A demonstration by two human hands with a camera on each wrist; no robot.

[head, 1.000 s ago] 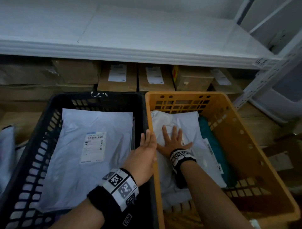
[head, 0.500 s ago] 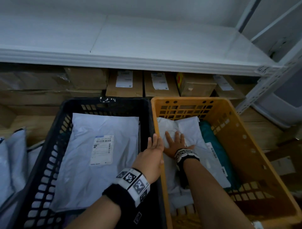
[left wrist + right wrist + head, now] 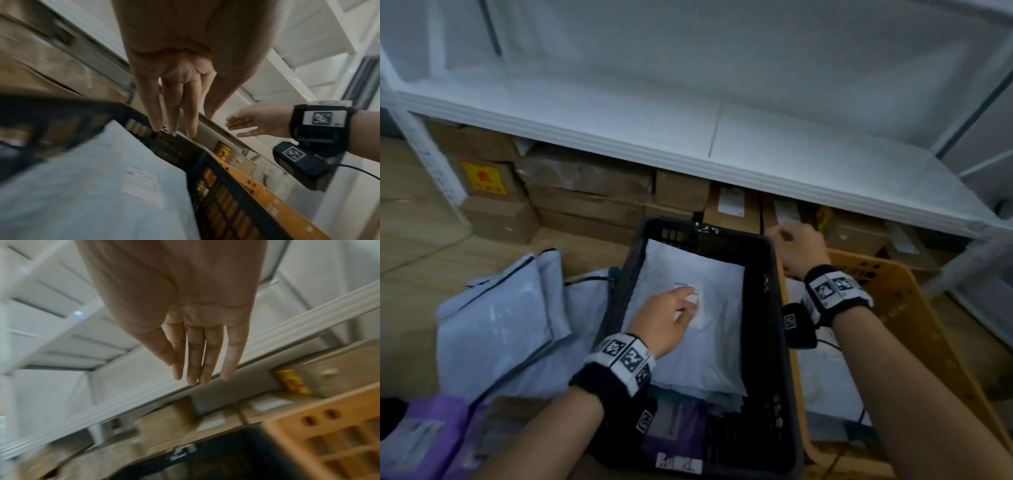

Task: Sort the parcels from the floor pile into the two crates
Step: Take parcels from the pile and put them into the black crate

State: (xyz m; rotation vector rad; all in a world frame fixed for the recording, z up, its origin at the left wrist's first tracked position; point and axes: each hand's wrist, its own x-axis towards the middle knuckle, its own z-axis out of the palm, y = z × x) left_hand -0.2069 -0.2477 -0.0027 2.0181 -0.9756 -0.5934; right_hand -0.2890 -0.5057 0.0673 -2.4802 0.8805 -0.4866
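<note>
Your left hand (image 3: 666,317) hovered over the black slatted plastic crate (image 3: 774,342), fingers straight, holding nothing; your right hand (image 3: 799,248) hung above the orange plastic crate (image 3: 914,308), fingers relaxed and empty.

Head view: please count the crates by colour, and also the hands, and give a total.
black crate: 1
orange crate: 1
hands: 2 (left hand, right hand)
total: 4
</note>
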